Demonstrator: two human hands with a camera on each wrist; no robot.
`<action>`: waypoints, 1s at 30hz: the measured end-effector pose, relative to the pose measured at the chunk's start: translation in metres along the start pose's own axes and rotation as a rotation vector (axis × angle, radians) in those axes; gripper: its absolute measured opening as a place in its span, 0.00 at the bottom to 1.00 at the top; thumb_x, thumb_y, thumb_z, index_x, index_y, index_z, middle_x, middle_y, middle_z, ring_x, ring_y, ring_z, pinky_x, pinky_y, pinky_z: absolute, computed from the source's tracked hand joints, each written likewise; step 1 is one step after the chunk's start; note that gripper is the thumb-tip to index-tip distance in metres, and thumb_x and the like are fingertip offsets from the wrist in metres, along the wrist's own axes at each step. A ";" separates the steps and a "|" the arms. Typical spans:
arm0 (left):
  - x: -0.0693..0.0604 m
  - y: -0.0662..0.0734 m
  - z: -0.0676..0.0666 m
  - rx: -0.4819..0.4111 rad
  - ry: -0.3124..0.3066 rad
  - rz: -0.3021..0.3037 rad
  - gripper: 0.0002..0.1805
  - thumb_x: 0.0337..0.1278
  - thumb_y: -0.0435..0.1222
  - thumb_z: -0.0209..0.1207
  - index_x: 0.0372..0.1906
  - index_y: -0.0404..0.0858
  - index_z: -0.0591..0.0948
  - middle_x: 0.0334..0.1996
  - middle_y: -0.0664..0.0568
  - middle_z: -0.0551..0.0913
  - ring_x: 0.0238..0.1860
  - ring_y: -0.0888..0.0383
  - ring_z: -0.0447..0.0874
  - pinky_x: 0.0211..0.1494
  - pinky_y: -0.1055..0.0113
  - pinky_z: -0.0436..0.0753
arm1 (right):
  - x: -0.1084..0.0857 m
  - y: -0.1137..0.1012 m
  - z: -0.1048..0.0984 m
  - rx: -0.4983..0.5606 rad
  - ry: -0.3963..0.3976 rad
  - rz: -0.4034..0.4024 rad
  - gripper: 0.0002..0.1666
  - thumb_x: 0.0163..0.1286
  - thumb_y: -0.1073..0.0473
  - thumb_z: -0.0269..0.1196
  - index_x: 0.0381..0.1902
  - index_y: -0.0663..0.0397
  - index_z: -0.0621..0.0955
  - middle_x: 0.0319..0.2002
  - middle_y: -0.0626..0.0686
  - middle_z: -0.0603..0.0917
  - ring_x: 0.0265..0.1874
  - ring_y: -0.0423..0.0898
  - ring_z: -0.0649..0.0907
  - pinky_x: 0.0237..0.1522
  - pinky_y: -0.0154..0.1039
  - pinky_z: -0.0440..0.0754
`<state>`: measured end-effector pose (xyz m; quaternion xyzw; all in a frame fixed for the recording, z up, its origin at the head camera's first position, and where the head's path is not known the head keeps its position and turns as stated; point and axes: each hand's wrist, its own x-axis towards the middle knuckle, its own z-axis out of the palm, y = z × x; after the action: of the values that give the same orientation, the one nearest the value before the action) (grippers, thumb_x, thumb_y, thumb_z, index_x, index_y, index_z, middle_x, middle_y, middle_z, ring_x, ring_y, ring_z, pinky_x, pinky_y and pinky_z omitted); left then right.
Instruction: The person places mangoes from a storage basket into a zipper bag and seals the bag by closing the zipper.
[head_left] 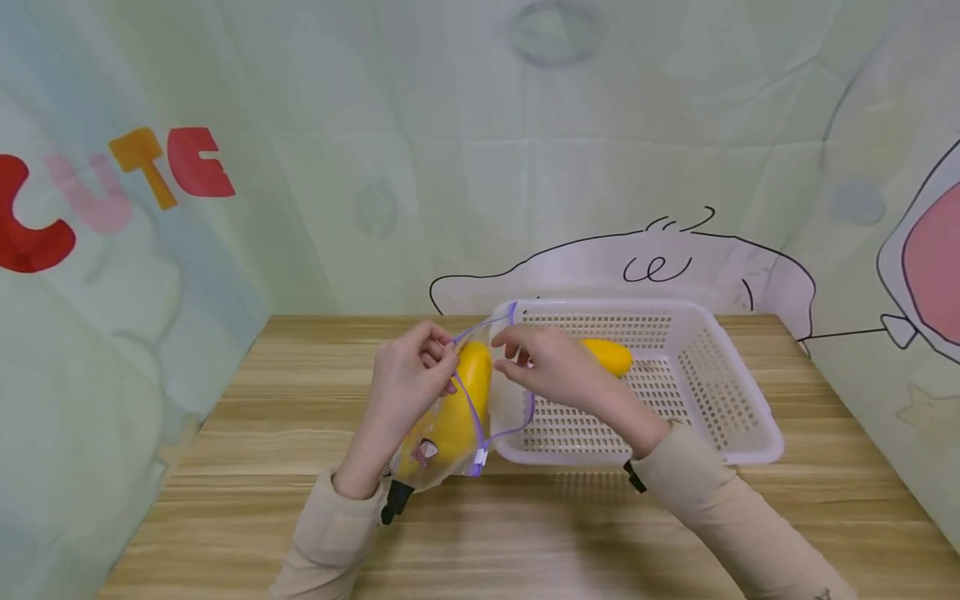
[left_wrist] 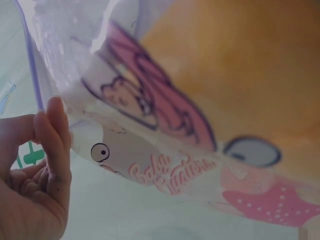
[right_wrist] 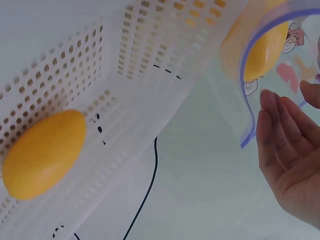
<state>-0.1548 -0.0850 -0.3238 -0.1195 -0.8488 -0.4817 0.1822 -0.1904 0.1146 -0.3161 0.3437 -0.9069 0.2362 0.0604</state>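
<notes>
A clear zip bag [head_left: 431,477] with purple zip edges and printed cartoon figures stands with its mouth spread. Inside it is a yellow mango [head_left: 474,375]. My left hand [head_left: 408,371] pinches the bag's edge between thumb and fingers, plain also in the left wrist view. At the mouth's other side is my right hand [head_left: 551,360], its fingers loosely bent and the thumb apart from them, with nothing pinched in the right wrist view [right_wrist: 292,150]. A second yellow mango [right_wrist: 47,155] lies in the white basket [head_left: 757,425], partly behind my right hand in the head view.
The perforated basket sits on a wood-grain table [head_left: 285,417], right of the bag. A white zip slider [head_left: 480,457] is at the bag's near corner. Behind the table hangs a printed backdrop [head_left: 450,167] with cartoon drawings and coloured letters.
</notes>
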 end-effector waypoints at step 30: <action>0.000 -0.003 -0.003 -0.039 -0.002 -0.030 0.02 0.55 0.27 0.60 0.33 0.31 0.78 0.21 0.43 0.84 0.13 0.60 0.80 0.18 0.71 0.82 | 0.003 0.054 -0.018 -0.168 -0.057 0.117 0.09 0.62 0.57 0.63 0.40 0.52 0.82 0.38 0.51 0.85 0.36 0.47 0.83 0.40 0.43 0.83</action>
<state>-0.1551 -0.0887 -0.3250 -0.1110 -0.8411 -0.5008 0.1716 -0.2292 0.1565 -0.3208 0.2906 -0.9433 0.1525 0.0494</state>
